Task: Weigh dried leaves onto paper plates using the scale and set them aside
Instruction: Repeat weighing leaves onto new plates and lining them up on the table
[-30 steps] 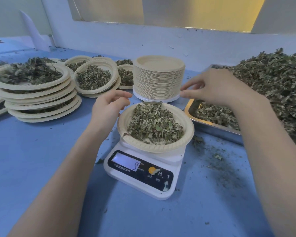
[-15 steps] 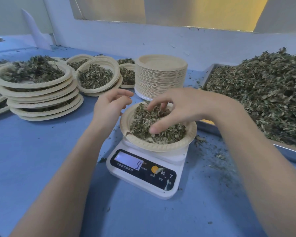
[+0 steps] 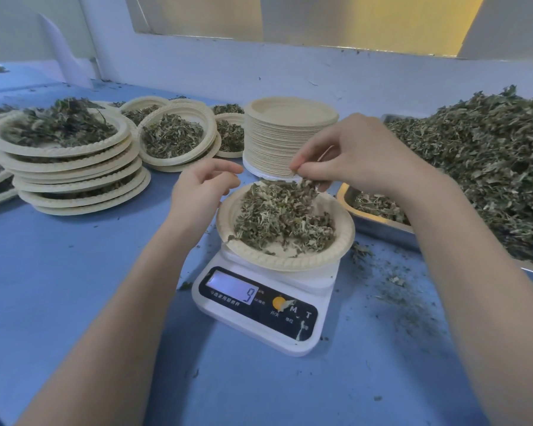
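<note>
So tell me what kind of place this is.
Probably a small herb or tea portioning workstation: a digital scale bearing a paper plate of leaves, a metal tray heaped with dried leaves, and stacked filled plates set aside.

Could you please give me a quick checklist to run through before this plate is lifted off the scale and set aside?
1. Scale display shows a readable figure, 9: ok.
2. Whether 9 is the target weight: cannot tell.
3. Plate sits centred on the scale platform: ok.
4. Right hand clear of the plate: not ok, it pinches dried leaves just above the heap.
5. Left hand off the plate: cannot tell, it is at the rim.
6. Stack of filled plates on the left to receive it: ok.
</note>
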